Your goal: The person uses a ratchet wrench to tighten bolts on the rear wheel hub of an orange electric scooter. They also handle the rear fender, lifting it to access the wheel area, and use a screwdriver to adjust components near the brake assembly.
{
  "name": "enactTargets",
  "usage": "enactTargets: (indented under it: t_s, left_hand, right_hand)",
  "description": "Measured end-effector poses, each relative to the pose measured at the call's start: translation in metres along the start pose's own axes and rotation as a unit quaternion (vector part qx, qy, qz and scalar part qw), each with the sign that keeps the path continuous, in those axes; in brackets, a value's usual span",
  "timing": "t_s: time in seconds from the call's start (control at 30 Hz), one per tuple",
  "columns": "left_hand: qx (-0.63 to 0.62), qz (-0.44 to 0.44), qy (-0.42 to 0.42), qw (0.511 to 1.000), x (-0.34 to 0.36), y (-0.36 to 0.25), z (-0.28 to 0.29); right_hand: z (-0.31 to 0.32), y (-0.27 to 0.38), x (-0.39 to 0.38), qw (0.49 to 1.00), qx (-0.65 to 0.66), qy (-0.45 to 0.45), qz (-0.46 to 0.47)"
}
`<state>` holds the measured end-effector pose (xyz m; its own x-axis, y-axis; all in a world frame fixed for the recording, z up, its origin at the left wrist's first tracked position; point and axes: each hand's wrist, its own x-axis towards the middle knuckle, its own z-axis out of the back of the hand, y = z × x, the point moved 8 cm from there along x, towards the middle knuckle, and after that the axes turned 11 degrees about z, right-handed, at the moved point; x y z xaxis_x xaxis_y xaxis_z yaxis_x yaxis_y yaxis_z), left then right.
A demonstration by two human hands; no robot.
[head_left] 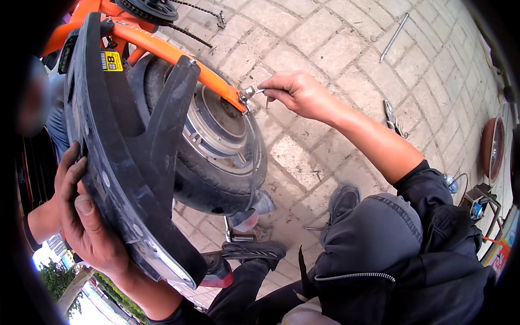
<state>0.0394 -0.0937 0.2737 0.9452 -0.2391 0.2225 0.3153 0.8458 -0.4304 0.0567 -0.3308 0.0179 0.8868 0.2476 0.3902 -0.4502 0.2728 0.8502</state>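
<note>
A black plastic rear mudguard (157, 130) with a yellow sticker stands at the left, beside the wheel (216, 179) of an orange-framed bike. My left hand (100, 233) is closed around the mudguard's outer edge, thumb on the near side. At the end of the orange frame arm (184, 59), a metal axle nut or socket (247, 93) sits by the wheel hub. My right hand (295, 92) pinches a thin metal rod (260, 91) right beside it. Whether rod and nut are joined is too small to tell.
Pliers (394, 118) and a long metal rod (394, 38) lie on the brick paving. A loose chain (189, 35) hangs near the top. Below the wheel is a metal socket tool (238, 236). Another person's forearm (43, 221) shows at the left; a round reddish-brown bowl (492, 149) stands far right.
</note>
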Motion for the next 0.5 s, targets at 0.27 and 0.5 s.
enactTargets:
  t_s: [0.27,0.5]
  left_hand:
    - [0.024,-0.040,0.015,0.999,0.004,-0.005,-0.001]
    - [-0.010,-0.028,0.010,1.000,0.002,-0.005,-0.001]
  right_hand:
    - [0.000,0.010,0.012,0.994,-0.040,-0.043,0.096]
    - [-0.009,0.015,0.015,0.991,-0.057,-0.033,0.114]
